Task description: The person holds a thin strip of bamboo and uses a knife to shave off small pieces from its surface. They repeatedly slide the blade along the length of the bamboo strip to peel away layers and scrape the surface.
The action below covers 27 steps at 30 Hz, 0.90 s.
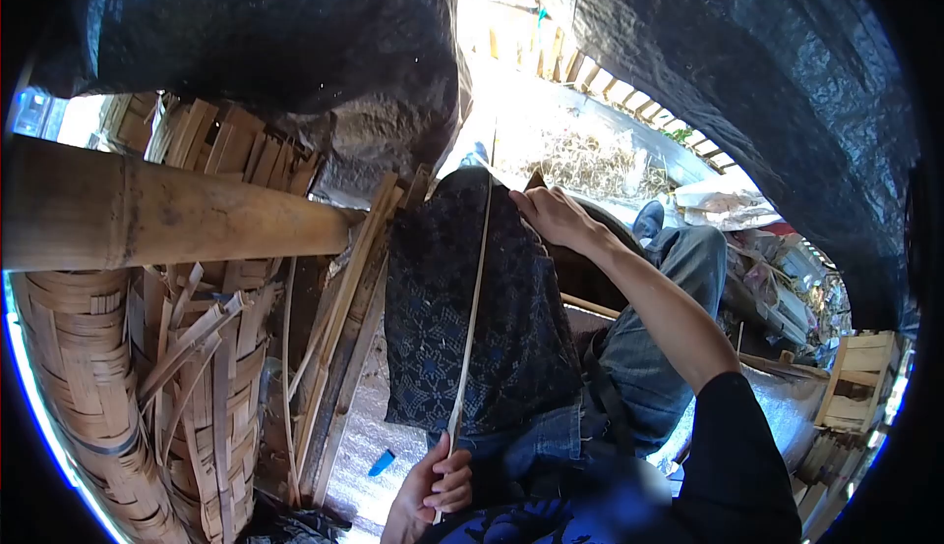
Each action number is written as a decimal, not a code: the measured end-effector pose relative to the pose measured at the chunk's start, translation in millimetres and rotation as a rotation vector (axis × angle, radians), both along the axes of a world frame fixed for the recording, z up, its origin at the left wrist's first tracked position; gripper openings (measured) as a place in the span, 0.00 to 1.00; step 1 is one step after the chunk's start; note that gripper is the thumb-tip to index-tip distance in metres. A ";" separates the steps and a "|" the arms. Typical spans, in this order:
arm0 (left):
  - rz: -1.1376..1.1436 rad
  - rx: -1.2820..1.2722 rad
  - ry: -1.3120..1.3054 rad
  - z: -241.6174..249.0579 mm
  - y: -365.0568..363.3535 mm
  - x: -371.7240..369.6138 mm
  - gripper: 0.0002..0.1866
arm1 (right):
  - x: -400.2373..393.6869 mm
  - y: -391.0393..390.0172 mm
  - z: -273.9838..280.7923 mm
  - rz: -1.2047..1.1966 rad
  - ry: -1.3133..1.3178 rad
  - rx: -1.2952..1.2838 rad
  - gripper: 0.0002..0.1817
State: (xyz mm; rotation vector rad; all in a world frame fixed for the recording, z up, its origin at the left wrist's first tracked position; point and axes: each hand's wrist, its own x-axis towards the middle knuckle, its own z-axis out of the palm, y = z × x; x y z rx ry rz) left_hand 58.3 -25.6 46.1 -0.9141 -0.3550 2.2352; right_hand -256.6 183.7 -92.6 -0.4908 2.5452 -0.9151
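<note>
A long, thin, pale bamboo strip [476,318] runs from my lap away over a dark patterned cloth [472,347], which covers my knee. Low in the head view, my left hand [444,480] is closed round the near end of this strip. Farther off, by the knee, my right hand [559,216] has its fingers curled at the edge of the cloth, just right of the strip. What those fingers hold, if anything, is hidden. Beyond the knee the strip's far end fades into bright glare.
A thick bamboo pole [177,210] juts in from the left above woven bamboo baskets [74,367] and split slats [339,338]. A small blue object [382,462] lies on the ground. Dark sheeting [767,62] hangs overhead. A wooden crate [855,377] stands at right.
</note>
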 end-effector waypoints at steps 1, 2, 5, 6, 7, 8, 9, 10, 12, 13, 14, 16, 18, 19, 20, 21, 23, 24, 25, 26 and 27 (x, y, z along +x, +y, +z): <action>-0.006 -0.005 0.013 -0.9 0.1 -0.3 0.24 | -13.2 2.3 -12.7 0.004 0.025 0.044 0.24; -0.013 -0.029 0.017 -1.6 0.4 -0.1 0.24 | -28.0 8.9 -45.3 0.055 0.164 0.101 0.23; -0.043 -0.138 0.072 2.3 3.3 -18.6 0.22 | -55.8 7.3 -36.2 -0.364 -0.241 -0.055 0.24; -0.158 -0.367 0.099 8.9 7.6 -36.6 0.20 | -52.8 11.0 -56.7 -0.435 0.259 -0.132 0.29; -0.273 -0.591 0.123 12.2 10.6 -52.2 0.19 | -40.5 12.2 -17.4 -0.414 0.113 -0.143 0.33; -0.283 -0.621 0.192 6.5 11.3 -61.7 0.18 | -27.1 14.8 -1.9 -0.340 0.068 -0.136 0.32; -0.295 -0.650 0.263 -2.7 11.8 -70.7 0.17 | -12.3 18.4 9.7 -0.268 0.024 -0.129 0.31; -0.289 -0.647 0.257 -9.4 13.6 -81.9 0.17 | 6.3 19.9 26.4 -0.199 -0.031 -0.131 0.29; -0.336 -0.705 0.326 -19.9 18.0 -103.4 0.16 | 40.8 19.6 51.9 -0.077 -0.073 -0.238 0.25; -0.342 -0.706 0.323 -23.0 19.0 -112.6 0.16 | 53.4 18.9 59.5 -0.025 -0.059 -0.342 0.24; -0.351 -0.698 0.317 -25.1 20.0 -120.9 0.16 | 63.2 17.5 65.0 -0.035 -0.062 -0.345 0.24; -0.360 -0.708 0.317 -27.2 23.2 -132.1 0.15 | 76.0 15.7 72.2 0.067 -0.005 -0.371 0.21; -0.364 -0.697 0.316 -30.3 23.8 -136.7 0.15 | 83.4 14.3 67.4 0.093 -0.009 -0.335 0.18; -0.356 -0.683 0.311 -31.6 23.3 -138.5 0.15 | 84.8 13.0 64.3 0.131 -0.016 -0.295 0.16; -0.364 -0.685 0.302 -30.7 23.0 -134.1 0.15 | 90.8 12.4 62.5 0.138 -0.041 -0.225 0.17; -0.343 -0.653 0.292 -31.8 21.9 -133.9 0.15 | 91.1 11.3 58.9 0.136 -0.041 -0.227 0.17; -0.314 -0.619 0.270 -34.9 20.5 -132.4 0.15 | 90.8 8.6 52.5 0.135 0.089 -0.237 0.24; -0.314 -0.617 0.261 -36.9 19.9 -131.8 0.15 | 90.4 7.1 51.4 0.142 0.085 -0.237 0.24; -0.314 -0.616 0.252 -38.0 19.3 -131.2 0.16 | 90.2 5.4 50.4 0.157 0.088 -0.226 0.24; -0.308 -0.613 0.242 -37.6 19.3 -130.1 0.16 | 90.3 3.2 49.3 0.175 0.087 -0.214 0.24; -0.321 -0.645 0.240 -35.5 20.8 -130.2 0.16 | 89.9 1.8 50.2 0.177 0.083 -0.212 0.24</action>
